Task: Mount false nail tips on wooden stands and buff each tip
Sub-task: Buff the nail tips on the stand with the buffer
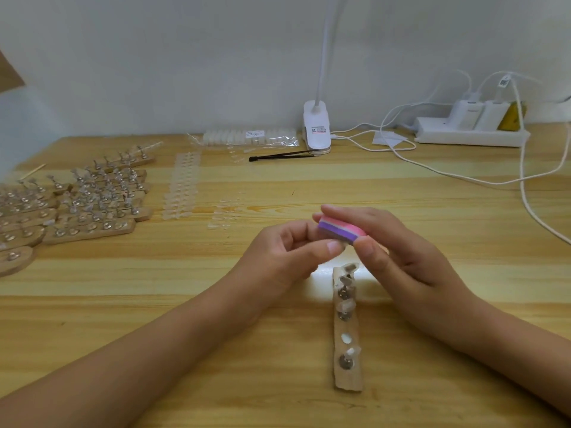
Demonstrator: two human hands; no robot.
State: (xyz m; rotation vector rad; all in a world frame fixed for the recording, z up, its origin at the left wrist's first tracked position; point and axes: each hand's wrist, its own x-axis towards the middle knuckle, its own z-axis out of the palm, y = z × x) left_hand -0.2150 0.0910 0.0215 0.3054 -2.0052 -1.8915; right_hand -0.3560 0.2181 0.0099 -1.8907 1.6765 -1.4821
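Note:
A pink, white and purple buffer block (340,229) is held between the thumb and fingers of my right hand (398,251). My left hand (287,251) is curled just to its left, thumb and fingers pinched together against the block's underside; whatever it pinches is hidden. Below both hands a wooden stand (346,329) lies on the table, pointing away from me, with several metal holders carrying clear nail tips and one bare white spot. Loose clear nail tips (224,213) lie beyond my left hand.
Several wooden stands with mounted tips (83,205) crowd the table's left side. Strips of tips (182,186), a bagged pack (250,137), a black tool (284,155), a clip lamp (315,128), a power strip (469,134) and white cables (525,180) lie further back.

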